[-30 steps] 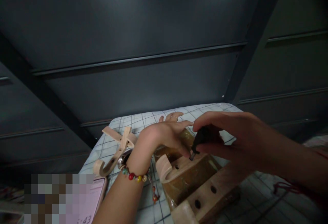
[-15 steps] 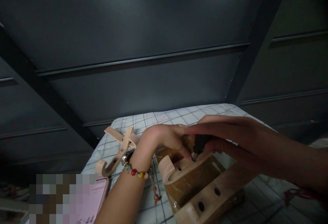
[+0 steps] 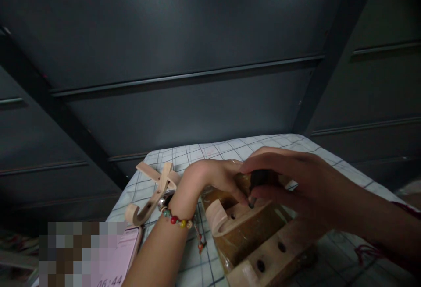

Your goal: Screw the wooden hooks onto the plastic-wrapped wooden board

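Observation:
My right hand (image 3: 296,177) is closed around a short black screwdriver (image 3: 258,182), its tip standing in a hole of a curved wooden hook piece (image 3: 230,217). That piece rests on a brown taped block (image 3: 250,234). My left hand (image 3: 213,177), with a bead bracelet at the wrist, presses its thumb and fingers on the hook piece next to the tip. A wooden bar with two holes (image 3: 269,256) lies in front of the block.
Two more wooden hooks (image 3: 154,190) lie crossed on the checked cloth (image 3: 184,155) at the left. A pink phone (image 3: 118,256) lies at the lower left. Dark metal panels and slanted beams (image 3: 329,50) rise close behind the cloth-covered surface.
The view has shifted slightly. My right hand has turned a little on the screwdriver, which stays in the hole. My left hand keeps its place on the hook piece.

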Action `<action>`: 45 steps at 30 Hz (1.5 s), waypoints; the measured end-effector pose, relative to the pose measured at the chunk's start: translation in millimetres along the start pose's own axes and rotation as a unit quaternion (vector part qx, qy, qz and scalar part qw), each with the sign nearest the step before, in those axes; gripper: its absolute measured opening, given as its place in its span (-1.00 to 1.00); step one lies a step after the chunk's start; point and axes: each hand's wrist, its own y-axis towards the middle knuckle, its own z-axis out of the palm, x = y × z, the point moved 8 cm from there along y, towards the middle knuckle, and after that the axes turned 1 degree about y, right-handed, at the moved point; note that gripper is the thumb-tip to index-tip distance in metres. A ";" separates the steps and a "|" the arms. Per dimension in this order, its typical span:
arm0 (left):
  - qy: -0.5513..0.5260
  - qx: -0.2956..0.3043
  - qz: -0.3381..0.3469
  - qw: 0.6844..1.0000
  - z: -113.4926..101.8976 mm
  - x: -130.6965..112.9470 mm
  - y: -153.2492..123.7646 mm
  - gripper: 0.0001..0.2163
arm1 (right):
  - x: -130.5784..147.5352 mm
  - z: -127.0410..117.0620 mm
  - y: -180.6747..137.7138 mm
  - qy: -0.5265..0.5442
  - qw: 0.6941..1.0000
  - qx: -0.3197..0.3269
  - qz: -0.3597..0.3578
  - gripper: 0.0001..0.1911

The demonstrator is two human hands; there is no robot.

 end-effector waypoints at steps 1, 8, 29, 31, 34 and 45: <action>0.000 0.000 -0.001 1.000 0.1 0.4 0.0 -0.71 | 1.2 -0.4 -0.6 0.006 1.000 0.012 -0.008 -0.78; 0.023 -0.010 -0.009 1.000 -2.6 4.7 1.7 -0.54 | 0.0 -11.9 -1.4 -0.020 1.000 0.010 -0.006 -0.78; 0.041 -0.012 0.001 0.999 -2.8 3.8 3.1 -0.55 | -8.5 -13.0 -4.4 -0.039 0.999 -0.005 0.023 -0.88; 0.046 -0.017 -0.002 0.999 -3.4 4.8 3.3 -0.49 | -10.5 -12.1 -3.2 -0.064 0.997 -0.007 0.046 -0.90; 0.045 -0.012 -0.012 0.999 -2.6 5.3 2.3 -0.50 | -8.1 -8.8 -0.7 -0.047 0.998 -0.019 0.043 -0.94; 0.013 -0.019 -0.016 1.000 -2.5 6.7 0.4 -0.54 | -1.8 -9.8 -7.7 -0.001 0.999 0.045 -0.014 -0.68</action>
